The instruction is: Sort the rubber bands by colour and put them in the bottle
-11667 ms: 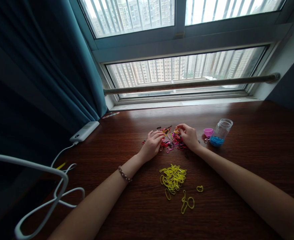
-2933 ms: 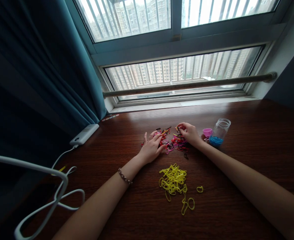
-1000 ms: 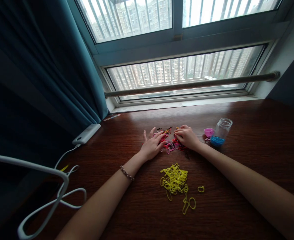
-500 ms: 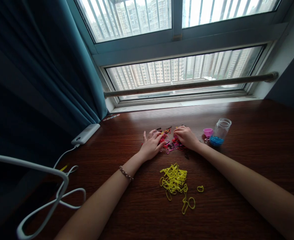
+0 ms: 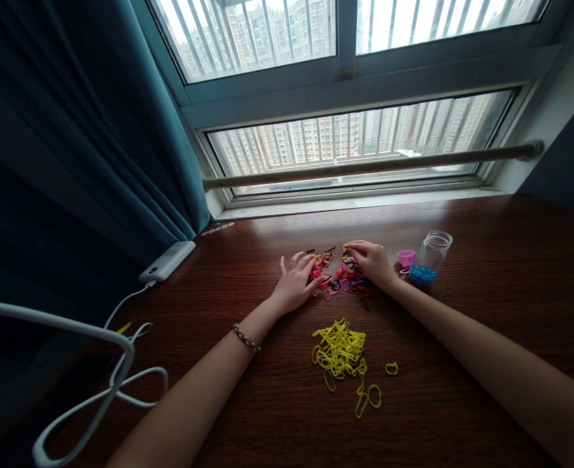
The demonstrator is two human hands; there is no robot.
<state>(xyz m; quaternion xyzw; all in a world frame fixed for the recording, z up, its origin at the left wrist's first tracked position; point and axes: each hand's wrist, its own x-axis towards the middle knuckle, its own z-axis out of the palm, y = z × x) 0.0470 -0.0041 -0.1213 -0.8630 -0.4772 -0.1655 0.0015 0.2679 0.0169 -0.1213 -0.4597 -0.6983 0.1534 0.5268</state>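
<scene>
Mixed pink, red and black rubber bands [image 5: 351, 281] lie in a loose heap on the dark wooden table. My left hand [image 5: 294, 284] rests at the heap's left side, fingers spread and touching the bands. Over the right side is my right hand [image 5: 372, 263], thumb and fingertips pinched together at the far edge; what is between them is too small to make out. Closer to me lies a pile of yellow rubber bands [image 5: 341, 350], with a few loose ones to its right. Blue rubber bands [image 5: 423, 275] fill the bottom of a clear jar [image 5: 435, 250].
Left of the jar is a small pink cup [image 5: 406, 258]. A white power bank [image 5: 167, 264] with a white cable [image 5: 125, 364] lies by the blue curtain [image 5: 169, 162]. A metal rail [image 5: 365, 169] crosses the window beyond the table [image 5: 501, 292].
My right hand has shifted slightly right and lifted back from the heap, uncovering more bands under it. My left hand stays nearly where it was.
</scene>
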